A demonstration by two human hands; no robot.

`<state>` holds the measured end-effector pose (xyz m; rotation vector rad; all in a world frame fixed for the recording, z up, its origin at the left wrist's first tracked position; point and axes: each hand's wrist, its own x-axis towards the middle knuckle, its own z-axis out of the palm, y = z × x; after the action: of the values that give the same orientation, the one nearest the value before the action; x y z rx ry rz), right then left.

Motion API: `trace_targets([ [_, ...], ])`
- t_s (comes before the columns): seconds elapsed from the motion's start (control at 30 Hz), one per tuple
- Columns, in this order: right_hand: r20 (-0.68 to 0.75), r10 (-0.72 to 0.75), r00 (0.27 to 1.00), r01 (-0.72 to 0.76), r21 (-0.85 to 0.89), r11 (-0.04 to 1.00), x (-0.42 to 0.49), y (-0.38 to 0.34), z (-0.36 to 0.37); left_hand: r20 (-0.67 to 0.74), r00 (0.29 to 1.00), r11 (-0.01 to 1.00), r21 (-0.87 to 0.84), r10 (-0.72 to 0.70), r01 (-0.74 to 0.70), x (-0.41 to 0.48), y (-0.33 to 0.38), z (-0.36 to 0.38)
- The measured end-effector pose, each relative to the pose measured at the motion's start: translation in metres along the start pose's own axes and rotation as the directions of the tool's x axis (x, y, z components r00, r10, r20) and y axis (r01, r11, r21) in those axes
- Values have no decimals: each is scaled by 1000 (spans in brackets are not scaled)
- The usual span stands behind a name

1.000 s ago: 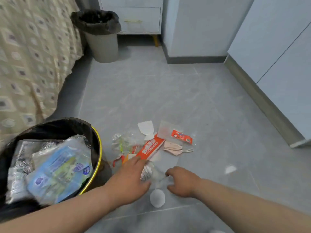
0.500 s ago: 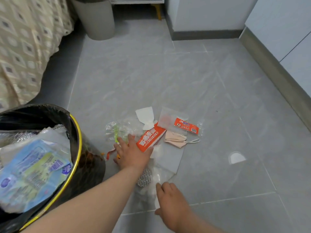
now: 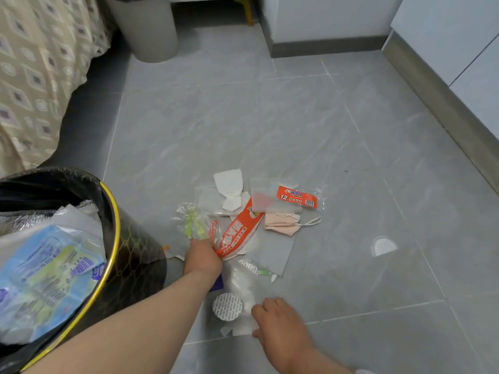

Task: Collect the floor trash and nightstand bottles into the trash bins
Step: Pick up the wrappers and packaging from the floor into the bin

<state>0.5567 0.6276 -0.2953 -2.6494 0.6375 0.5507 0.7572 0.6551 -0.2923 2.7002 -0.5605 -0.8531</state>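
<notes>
Step in hand, as I read it: gathering the floor trash pile, w/ the nightstand bottles not in view at all. The left hand (image 3: 203, 256) is down in the near-left part of the pile, fingers curled and bunched on the orange wrapper (image 3: 237, 230) plus some clear plastic film around it. The right hand (image 3: 278, 326) sits nearer the camera, fingers bent and pinching the edge of a clear plastic bag (image 3: 241, 287) next to a white round lid (image 3: 227, 306) (whether it has a real hold or is just touching, can't tell).

Rest of the pile lies on the grey tile floor (image 3: 270, 125), far and right of the left hand: white torn paper (image 3: 229, 184), a red-label packet (image 3: 297, 197), a pink face mask (image 3: 280, 224), a crinkled green-and-clear wrapper (image 3: 193, 221). One small white scrap (image 3: 383, 245) lies well apart to the right.

Next move prob. calls for closing both hands on what they have, lifting, and swinging left to the bin; loose film may slip, so more than one trip seems likely.

Containers: black bin w/ gold rim (image 3: 114, 211) at near left, just beside the pile, black liner, already well filled w/ a blue-printed package (image 3: 51, 276) and silvery foil. A grey bin (image 3: 145, 28) stands far off by the bed; its contents are out of view.
</notes>
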Motion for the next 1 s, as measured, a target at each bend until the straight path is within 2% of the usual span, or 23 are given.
trace_targets([
  [0.13, 52, 32, 998, -41, 193, 980, -4, 10, -9, 20, 999, 974, -224, -42, 45, -6, 5, -9],
  [0.23, 53, 43, 998, -58, 310, 949, -5, 17, -37, 34, 998, 953, -297, -51, 59, -13, 12, -28],
  [0.3, 71, 47, 996, -68, 333, 940, -6, 23, -69, 50, 999, 949, -313, -15, 30, -19, 17, -46],
  [0.4, 87, 11, 996, -33, 258, 966, -12, 31, -126, 26, 998, 940, -338, 50, -38, -35, 28, -82],
  [0.53, -25, 49, 998, -38, 334, 942, -26, 25, -201, -20, 993, 892, -439, 114, -111, -62, 48, -140],
  [0.6, -78, 102, 992, -53, 478, 877, -36, 18, -228, -8, 992, 852, -511, 129, -115, -76, 57, -174],
  [0.7, -112, 191, 975, -57, 705, 707, -47, 1, -251, -1, 991, 776, -622, 134, -105, -99, 59, -226],
  [0.83, -8, 333, 943, -114, 932, 345, -47, -19, -251, 25, 991, 726, -683, 133, -80, -123, 18, -265],
  [0.87, 23, 331, 943, -129, 945, 301, -46, -22, -250, 50, 990, 680, -731, 135, -56, -126, 2, -270],
  [1.0, 76, 324, 943, -159, 958, 239, -40, -21, -242, 40, 996, 499, -867, 84, -7, -143, -70, -285],
])
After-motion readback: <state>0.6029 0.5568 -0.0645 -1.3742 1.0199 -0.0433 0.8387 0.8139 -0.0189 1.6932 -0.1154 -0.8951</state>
